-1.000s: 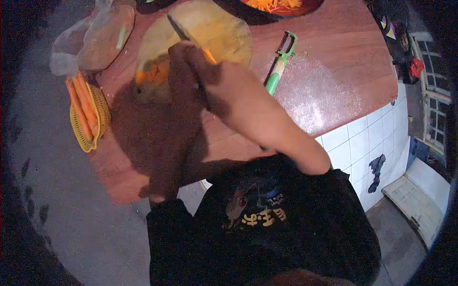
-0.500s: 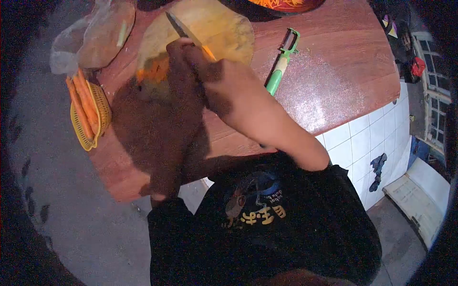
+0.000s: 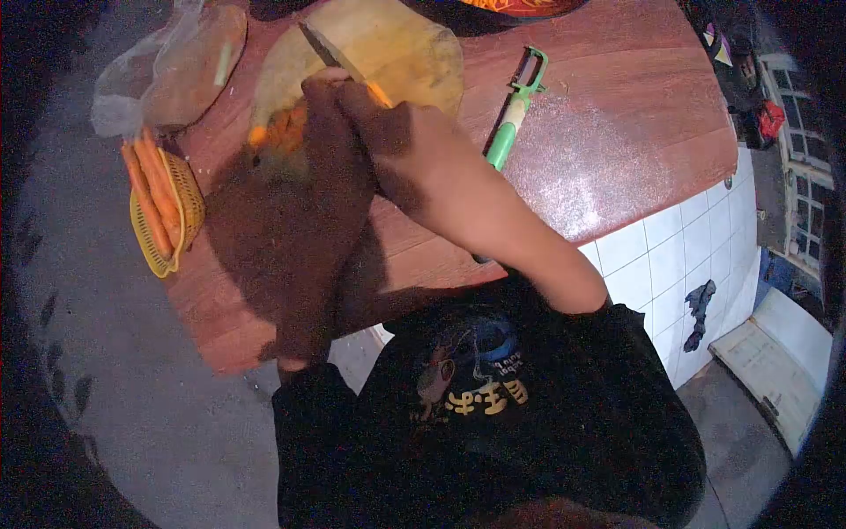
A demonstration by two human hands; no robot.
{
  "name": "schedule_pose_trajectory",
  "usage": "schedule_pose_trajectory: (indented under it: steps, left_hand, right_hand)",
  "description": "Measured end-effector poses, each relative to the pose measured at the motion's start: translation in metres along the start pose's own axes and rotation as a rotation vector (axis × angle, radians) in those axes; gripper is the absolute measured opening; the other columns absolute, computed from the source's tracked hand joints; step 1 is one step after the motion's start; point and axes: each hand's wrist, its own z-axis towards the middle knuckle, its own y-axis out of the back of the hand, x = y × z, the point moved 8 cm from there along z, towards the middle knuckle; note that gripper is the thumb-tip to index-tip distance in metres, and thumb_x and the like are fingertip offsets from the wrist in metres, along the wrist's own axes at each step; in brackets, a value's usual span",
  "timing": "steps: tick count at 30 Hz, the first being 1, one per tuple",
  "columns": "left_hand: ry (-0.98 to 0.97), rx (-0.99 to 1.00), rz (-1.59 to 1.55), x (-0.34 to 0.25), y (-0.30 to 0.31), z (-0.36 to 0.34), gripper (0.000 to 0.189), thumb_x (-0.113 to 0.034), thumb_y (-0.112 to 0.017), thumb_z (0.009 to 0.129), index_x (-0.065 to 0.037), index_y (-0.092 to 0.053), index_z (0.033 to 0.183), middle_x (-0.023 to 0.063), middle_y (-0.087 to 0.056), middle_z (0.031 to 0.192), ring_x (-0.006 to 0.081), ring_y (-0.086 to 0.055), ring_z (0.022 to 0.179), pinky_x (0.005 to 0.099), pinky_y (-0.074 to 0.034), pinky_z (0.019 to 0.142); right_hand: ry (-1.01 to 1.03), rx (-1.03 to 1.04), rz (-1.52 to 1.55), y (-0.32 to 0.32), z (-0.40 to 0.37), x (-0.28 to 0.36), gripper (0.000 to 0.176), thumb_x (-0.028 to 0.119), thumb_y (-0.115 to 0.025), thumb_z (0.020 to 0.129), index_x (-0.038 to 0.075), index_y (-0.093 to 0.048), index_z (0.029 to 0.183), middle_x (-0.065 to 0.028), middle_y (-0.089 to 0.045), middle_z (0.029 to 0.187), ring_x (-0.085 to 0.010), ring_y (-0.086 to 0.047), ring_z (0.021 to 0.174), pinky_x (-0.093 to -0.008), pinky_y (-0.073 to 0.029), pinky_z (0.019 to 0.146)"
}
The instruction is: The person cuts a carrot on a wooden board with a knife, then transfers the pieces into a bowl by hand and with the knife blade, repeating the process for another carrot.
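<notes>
A knife (image 3: pixel 319 46) points up and left over the round wooden cutting board (image 3: pixel 414 53). My right hand (image 3: pixel 388 128) is closed, apparently around its handle, which the fingers hide. Right beside it, in deep shadow, is my left hand (image 3: pixel 330 132), low over the board's near edge; its fingers do not show clearly. Orange carrot pieces (image 3: pixel 286 128) lie on the board to the left of my left hand. A small orange strip (image 3: pixel 379 94) shows just above my right hand.
A yellow basket (image 3: pixel 189 212) holds carrots (image 3: pixel 154 198) at the table's left edge. A green peeler (image 3: pixel 511 123) lies right of the board. Plastic bags (image 3: pixel 189 75) sit at upper left. A dark-rimmed bowl (image 3: pixel 476 18) with orange shreds is at the top.
The whole view has shifted slightly. Both hands and the knife stay in nearly the same place over the board, and the orange piece at the left shows a little more distinctly.
</notes>
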Motion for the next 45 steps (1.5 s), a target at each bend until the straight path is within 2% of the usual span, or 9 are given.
schedule_pose_trajectory:
  steps: [9, 11, 21, 24, 26, 29, 39, 41, 45]
  left_hand:
    - [0.019, 0.043, -0.177, 0.005, 0.020, -0.006, 0.038, -0.043, -0.037, 0.109, -0.007, -0.051, 0.111, 0.0030, -0.057, 0.096, 0.0134, -0.056, 0.084, 0.0298, -0.048, 0.077]
    - [0.016, 0.049, -0.218, 0.000, 0.018, -0.012, 0.038, -0.043, -0.037, 0.109, -0.008, -0.050, 0.111, 0.0030, -0.057, 0.095, 0.0132, -0.056, 0.084, 0.0296, -0.048, 0.077]
    - [0.062, 0.087, -0.411, 0.016, 0.014, -0.009, 0.040, -0.045, -0.035, 0.109, -0.008, -0.049, 0.112, 0.0027, -0.056, 0.094, 0.0122, -0.055, 0.083, 0.0289, -0.048, 0.076]
    - [0.073, 0.103, -0.466, 0.018, 0.001, -0.008, 0.040, -0.046, -0.034, 0.109, -0.008, -0.049, 0.112, 0.0026, -0.056, 0.094, 0.0119, -0.054, 0.083, 0.0287, -0.047, 0.076]
    - [0.059, 0.108, -0.508, 0.012, -0.002, -0.009, 0.041, -0.046, -0.034, 0.110, -0.009, -0.049, 0.112, 0.0026, -0.055, 0.094, 0.0117, -0.054, 0.083, 0.0285, -0.047, 0.076]
    - [0.086, 0.115, -0.564, 0.019, 0.019, -0.016, 0.041, -0.047, -0.033, 0.110, -0.009, -0.048, 0.112, 0.0025, -0.055, 0.094, 0.0114, -0.054, 0.082, 0.0283, -0.047, 0.075]
    - [0.098, 0.111, -0.520, 0.014, -0.002, -0.001, 0.044, -0.050, -0.032, 0.109, -0.009, -0.047, 0.112, 0.0021, -0.054, 0.093, 0.0105, -0.053, 0.081, 0.0275, -0.047, 0.075]
    - [0.076, 0.111, -0.478, 0.007, -0.003, 0.009, 0.044, -0.051, -0.031, 0.109, -0.009, -0.047, 0.113, 0.0019, -0.054, 0.093, 0.0104, -0.052, 0.080, 0.0273, -0.047, 0.074]
    - [0.085, 0.093, -0.382, 0.007, 0.002, 0.007, 0.046, -0.052, -0.030, 0.108, -0.010, -0.046, 0.113, 0.0017, -0.053, 0.092, 0.0100, -0.052, 0.080, 0.0269, -0.046, 0.074]
  right_hand:
    - [-0.014, -0.039, -0.093, -0.003, 0.002, 0.000, 0.055, 0.007, -0.055, 0.089, 0.005, -0.038, 0.142, -0.0291, -0.065, 0.086, -0.0486, -0.065, 0.082, -0.0534, -0.052, 0.069]
    - [0.232, -0.260, -0.190, 0.007, -0.006, 0.017, 0.056, 0.006, -0.054, 0.089, 0.005, -0.038, 0.142, -0.0283, -0.065, 0.085, -0.0478, -0.065, 0.082, -0.0533, -0.052, 0.068]
    - [-0.040, -0.032, -0.139, 0.000, -0.001, 0.007, 0.056, 0.003, -0.055, 0.086, 0.004, -0.040, 0.140, -0.0287, -0.064, 0.083, -0.0480, -0.065, 0.081, -0.0523, -0.051, 0.068]
    - [-0.122, 0.009, 0.047, 0.000, -0.001, 0.002, 0.040, 0.016, -0.053, 0.095, 0.008, -0.053, 0.135, -0.0229, -0.067, 0.111, -0.0423, -0.067, 0.100, -0.0464, -0.054, 0.084]
    - [-0.042, -0.074, -0.089, -0.003, -0.005, 0.000, 0.055, 0.008, -0.056, 0.087, 0.008, -0.041, 0.141, -0.0286, -0.064, 0.084, -0.0486, -0.064, 0.083, -0.0523, -0.051, 0.069]
    - [-0.086, -0.050, 0.009, -0.006, 0.003, -0.007, 0.036, 0.011, -0.050, 0.095, 0.007, -0.055, 0.130, -0.0233, -0.067, 0.108, -0.0436, -0.066, 0.100, -0.0476, -0.054, 0.083]
    - [-0.132, -0.020, 0.038, -0.005, 0.004, -0.007, 0.036, 0.007, -0.052, 0.094, 0.009, -0.057, 0.129, -0.0227, -0.068, 0.108, -0.0429, -0.067, 0.100, -0.0468, -0.054, 0.083]
    - [-0.122, 0.010, -0.078, -0.002, 0.007, -0.002, 0.040, 0.010, -0.054, 0.091, 0.005, -0.044, 0.130, -0.0274, -0.065, 0.076, -0.0480, -0.066, 0.074, -0.0526, -0.052, 0.061]
    - [-0.037, -0.037, -0.126, -0.003, 0.004, 0.004, 0.041, 0.010, -0.053, 0.092, 0.005, -0.042, 0.131, -0.0273, -0.065, 0.075, -0.0481, -0.066, 0.074, -0.0525, -0.052, 0.061]
